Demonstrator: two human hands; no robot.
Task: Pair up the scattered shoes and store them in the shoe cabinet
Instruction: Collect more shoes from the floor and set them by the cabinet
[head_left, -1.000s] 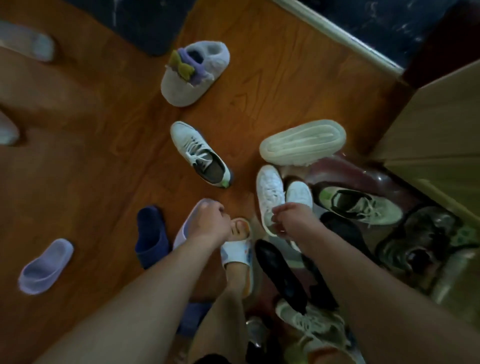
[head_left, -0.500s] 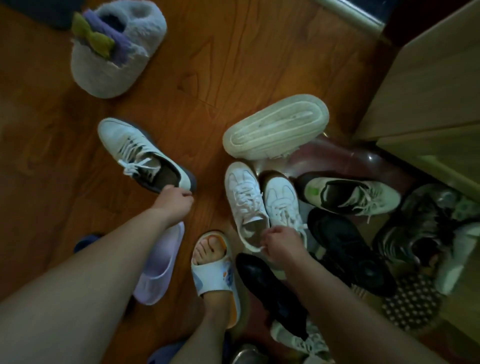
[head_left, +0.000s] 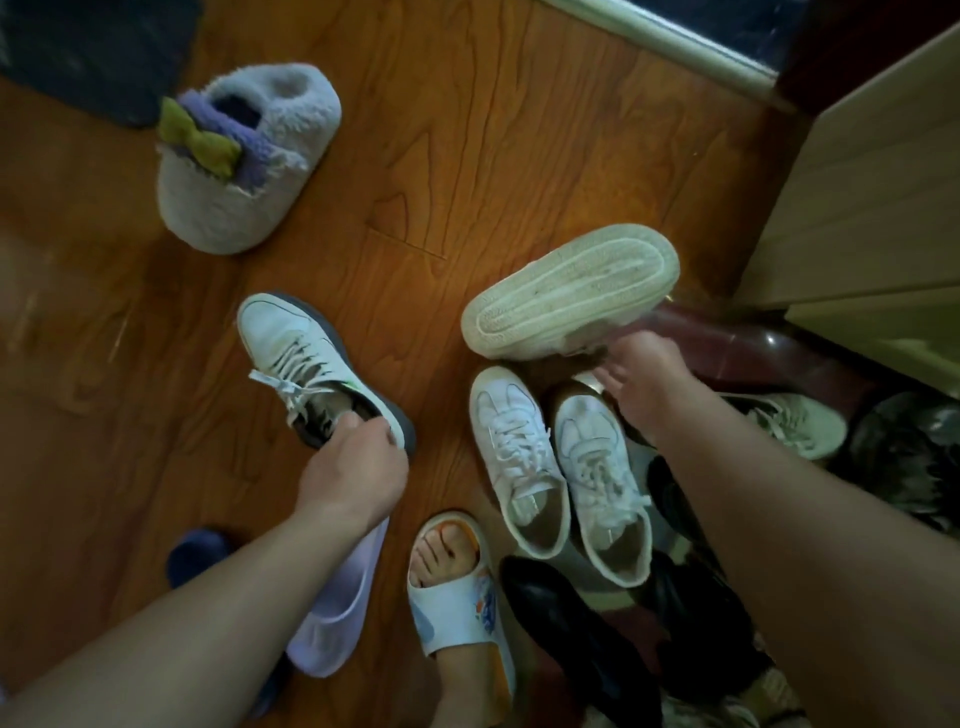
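The floor (head_left: 467, 130) is brown wood boards, a bit shiny. A dark mat (head_left: 78, 52) lies in the top left corner. A pale strip (head_left: 660, 36) crosses the top, and light is dim.

Left hand (head_left: 353, 467) pinching the heel collar of a white sneaker with dark sole (head_left: 317, 369), toe pointing away. Right hand (head_left: 641, 376) with relaxed fingers at the edge of an overturned pale shoe (head_left: 569, 291), sole up. Between the hands, a white laced pair (head_left: 558, 473) side by side. Beyond the left hand, a fluffy slipper (head_left: 247, 161). Under the left wrist, a lilac slipper (head_left: 337, 608)
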